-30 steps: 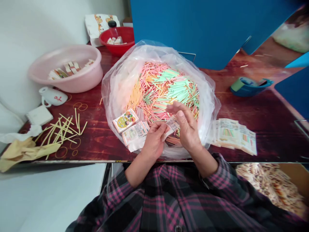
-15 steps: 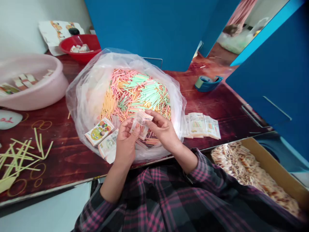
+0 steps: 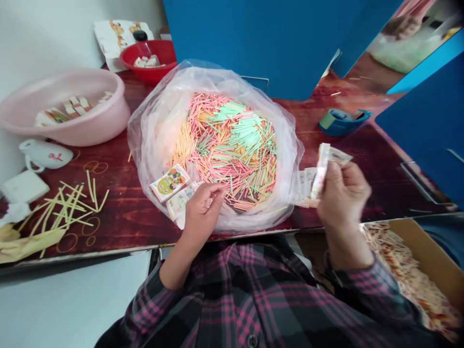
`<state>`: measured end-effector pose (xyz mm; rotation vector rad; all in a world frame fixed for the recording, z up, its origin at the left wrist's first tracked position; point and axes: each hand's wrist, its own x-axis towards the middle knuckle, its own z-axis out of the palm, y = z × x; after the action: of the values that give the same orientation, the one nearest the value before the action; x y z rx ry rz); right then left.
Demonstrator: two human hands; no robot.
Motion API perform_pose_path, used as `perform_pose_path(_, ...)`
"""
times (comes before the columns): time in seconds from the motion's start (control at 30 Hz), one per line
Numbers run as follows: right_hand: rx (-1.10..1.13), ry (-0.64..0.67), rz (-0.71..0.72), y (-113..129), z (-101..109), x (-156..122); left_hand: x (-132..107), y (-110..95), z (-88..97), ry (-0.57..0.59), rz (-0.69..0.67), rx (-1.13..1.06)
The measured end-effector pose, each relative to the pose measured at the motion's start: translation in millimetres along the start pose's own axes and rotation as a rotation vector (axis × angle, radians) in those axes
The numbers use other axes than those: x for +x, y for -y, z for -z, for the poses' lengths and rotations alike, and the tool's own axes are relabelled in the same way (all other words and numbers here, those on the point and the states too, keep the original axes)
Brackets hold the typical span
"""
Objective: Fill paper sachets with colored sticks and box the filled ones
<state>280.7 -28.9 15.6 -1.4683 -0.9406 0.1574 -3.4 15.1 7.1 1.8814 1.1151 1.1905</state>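
Observation:
My right hand [image 3: 344, 193], to the right of the bag, grips a small printed paper packet [image 3: 322, 169] upright between thumb and fingers. Behind and below it, similar flat packets [image 3: 302, 186] lie in a row on the table, partly covered by this hand. My left hand [image 3: 205, 208] is at the bag's near edge, its fingertips pinched together; whatever may be between them is too small to make out. Beside it, a packet with a cartoon print [image 3: 170, 182] and paler packets [image 3: 181, 203] rest on the rim. Thin pink, orange and green sticks [image 3: 232, 145] fill the clear plastic bag [image 3: 152, 125].
On the left are a pink basin [image 3: 105, 121] and a red bowl [image 3: 148, 72] with small packets, a white mug [image 3: 50, 153], loose yellow-green sticks [image 3: 65, 208] and rubber bands [image 3: 67, 242]. A blue tape dispenser [image 3: 342, 123] stands right; below, a cardboard box [image 3: 431, 251] holds many pieces.
My hands have parted. The right one has carried the packet right, over the row of packets, while the left has let go of it and stayed by the bag. The view has shifted.

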Motion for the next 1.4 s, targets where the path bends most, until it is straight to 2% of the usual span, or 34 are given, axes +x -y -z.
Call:
perform_pose_path(0.03, -0.085, -0.086, 0.0, -6, 13, 6, -2, 1, 8.1, -0.018, -0.038, 0.073)
perform_pose_path(0.1, -0.328, -0.13, 0.014, -19, 35, 15, -3, 6, 25.9, -0.09, -0.09, 0.219)
perform_pose_path(0.17, -0.612, -0.054, 0.014, -39, 51, 19, 0, 18, 43.8, -0.169, -0.098, 0.386)
perform_pose_path(0.2, -0.742, 0.026, 0.013, -51, 57, 20, 2, 25, 51.8, -0.201, -0.087, 0.478)
perform_pose_path(0.27, -0.938, 0.101, 0.041, -75, 66, 22, 10, 41, 64.5, -0.21, -0.044, 0.659)
perform_pose_path(0.33, -0.976, 0.108, 0.132, -95, 72, 24, 17, 57, 71.7, -0.194, 0.017, 0.79)
perform_pose_path(0.4, -0.904, 0.019, 0.218, -99, 76, 26, 22, 71, 74.2, -0.142, 0.075, 0.83)
perform_pose_path(0.43, -0.834, -0.006, 0.249, -95, 78, 27, 24, 76, 74.5, -0.125, 0.093, 0.831)
perform_pose_path(0.5, -0.695, 0.049, 0.277, -73, 76, 26, 26, 84, 74.5, -0.109, 0.107, 0.818)
perform_pose_path(0.6, -0.561, 0.11, 0.275, -25, 56, 17, 28, 89, 76.7, -0.112, 0.117, 0.774)
perform_pose_path(0.67, -0.477, 0.141, 0.285, 0, 32, 9, 27, 86, 79.6, -0.121, 0.134, 0.729)
perform_pose_path(0.7, -0.403, 0.205, 0.279, 9, 17, 4, 26, 83, 80.9, -0.128, 0.135, 0.708)
perform_pose_path(0.73, -0.3, 0.209, 0.307, 15, 3, 0, 24, 78, 81.7, -0.132, 0.123, 0.69)
perform_pose_path(0.8, -0.16, 0.368, 0.342, 21, -24, -10, 17, 67, 80.7, -0.107, 0.056, 0.665)
perform_pose_path(0.87, -0.057, 0.505, 0.434, 23, -47, -19, 7, 56, 75.0, -0.023, -0.022, 0.667)
perform_pose_path(0.93, 0.0, 0.599, 0.504, 25, -62, -27, -2, 49, 65.9, 0.077, -0.028, 0.697)
perform_pose_path(1.0, 0.026, 0.666, 0.528, 27, -70, -33, -8, 49, 56.3, 0.146, 0.022, 0.721)
perform_pose_path(1.1, 0.042, 0.722, 0.525, 29, -75, -40, -11, 56, 47.4, 0.173, 0.065, 0.71)
perform_pose_path(1.23, 0.056, 0.769, 0.454, 32, -81, -45, -9, 63, 45.2, 0.105, 0.055, 0.665)
perform_pose_path(1.4, 0.055, 0.86, 0.32, 32, -101, -48, -10, 62, 46.6, -0.017, -0.034, 0.61)
